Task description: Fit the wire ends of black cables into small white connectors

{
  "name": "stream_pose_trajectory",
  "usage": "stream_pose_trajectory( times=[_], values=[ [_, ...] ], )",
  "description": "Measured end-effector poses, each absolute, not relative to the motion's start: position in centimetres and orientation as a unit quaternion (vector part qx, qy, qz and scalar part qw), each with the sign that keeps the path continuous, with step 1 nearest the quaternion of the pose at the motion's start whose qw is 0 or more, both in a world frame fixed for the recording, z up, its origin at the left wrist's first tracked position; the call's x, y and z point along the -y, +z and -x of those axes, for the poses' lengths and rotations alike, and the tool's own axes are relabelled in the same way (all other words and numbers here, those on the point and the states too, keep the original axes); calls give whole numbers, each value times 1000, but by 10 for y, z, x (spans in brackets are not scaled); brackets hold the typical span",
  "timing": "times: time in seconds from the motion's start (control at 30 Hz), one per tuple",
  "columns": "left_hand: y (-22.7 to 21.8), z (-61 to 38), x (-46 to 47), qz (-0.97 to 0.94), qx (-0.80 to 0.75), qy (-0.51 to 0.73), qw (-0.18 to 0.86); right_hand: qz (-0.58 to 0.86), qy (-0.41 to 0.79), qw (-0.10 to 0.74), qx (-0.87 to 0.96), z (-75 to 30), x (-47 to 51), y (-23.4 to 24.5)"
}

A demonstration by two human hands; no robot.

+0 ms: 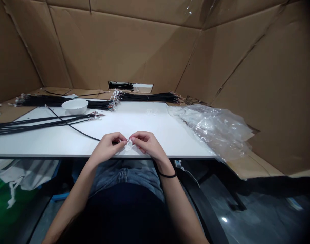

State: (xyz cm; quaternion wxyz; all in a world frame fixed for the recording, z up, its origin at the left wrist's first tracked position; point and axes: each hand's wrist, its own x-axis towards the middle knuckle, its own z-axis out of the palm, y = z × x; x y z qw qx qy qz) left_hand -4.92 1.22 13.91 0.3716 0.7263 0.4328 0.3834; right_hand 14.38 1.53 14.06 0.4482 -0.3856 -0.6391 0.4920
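Note:
One black cable [86, 135] runs across the white tabletop from the left and ends under my left hand [111, 145]. That hand pinches the cable close to its end, where several thin wires [129, 141] fan out. From the other side my right hand [146, 143] has thumb and forefinger closed at the tips of those wires. Exactly which wire it pinches is too small to tell. A small whitish, clear piece [129, 147] lies just below the wires, between both hands.
Loose black cables [43, 123] lie on the left, near a white bowl [75, 106]. Bundled cables [147, 97] line the back, before a cardboard wall [144, 47] with a slot. Clear plastic bags [216, 128] spread over the right edge. The table's front edge [190, 157] is close to me.

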Motion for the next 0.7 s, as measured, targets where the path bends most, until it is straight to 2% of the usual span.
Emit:
stream_pose_trajectory(
  times=[0.7],
  values=[
    [143,50,-13,-694,-431,424,391,407,515,423,624,-148,-14,145]
  ],
)
